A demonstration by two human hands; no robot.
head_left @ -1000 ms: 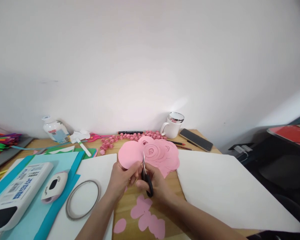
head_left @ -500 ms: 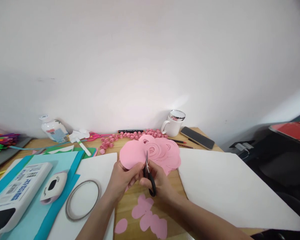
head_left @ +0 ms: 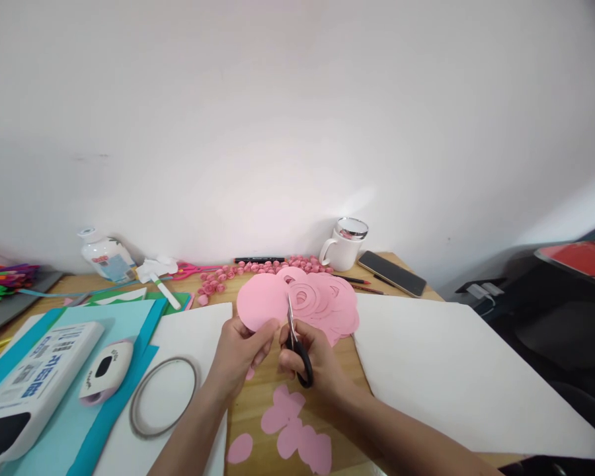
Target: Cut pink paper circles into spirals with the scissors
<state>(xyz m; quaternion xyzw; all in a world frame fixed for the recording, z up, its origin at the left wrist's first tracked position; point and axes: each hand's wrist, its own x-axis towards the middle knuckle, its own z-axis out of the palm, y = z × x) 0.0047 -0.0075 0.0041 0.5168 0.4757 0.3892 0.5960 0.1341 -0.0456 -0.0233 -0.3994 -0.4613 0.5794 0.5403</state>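
Observation:
Pinched between the thumb and fingers of my left hand [head_left: 245, 350] is a pink paper circle [head_left: 262, 302], held up over the table. My right hand [head_left: 310, 357] is closed round the black handles of a pair of scissors [head_left: 302, 363]. The blades point up and away, right beside the circle's right edge, and look nearly closed. Behind them lies a pile of pink paper rings and discs [head_left: 334, 307]. Below my hands, several small pink petal-shaped paper pieces [head_left: 290, 436] rest on the wooden table [head_left: 258, 410].
Small pink rolled paper buds [head_left: 213, 283] lie along the wall, near a white mug [head_left: 344, 244] and a phone [head_left: 393, 273]. To the left are a tape roll [head_left: 136, 403], a correction tape [head_left: 108, 370] and a white box [head_left: 39, 383]. White board [head_left: 456, 370] covers the right.
My right hand and the scissors have shifted slightly right and down, away from my left hand. The left hand's grip on the pink circle has turned a little.

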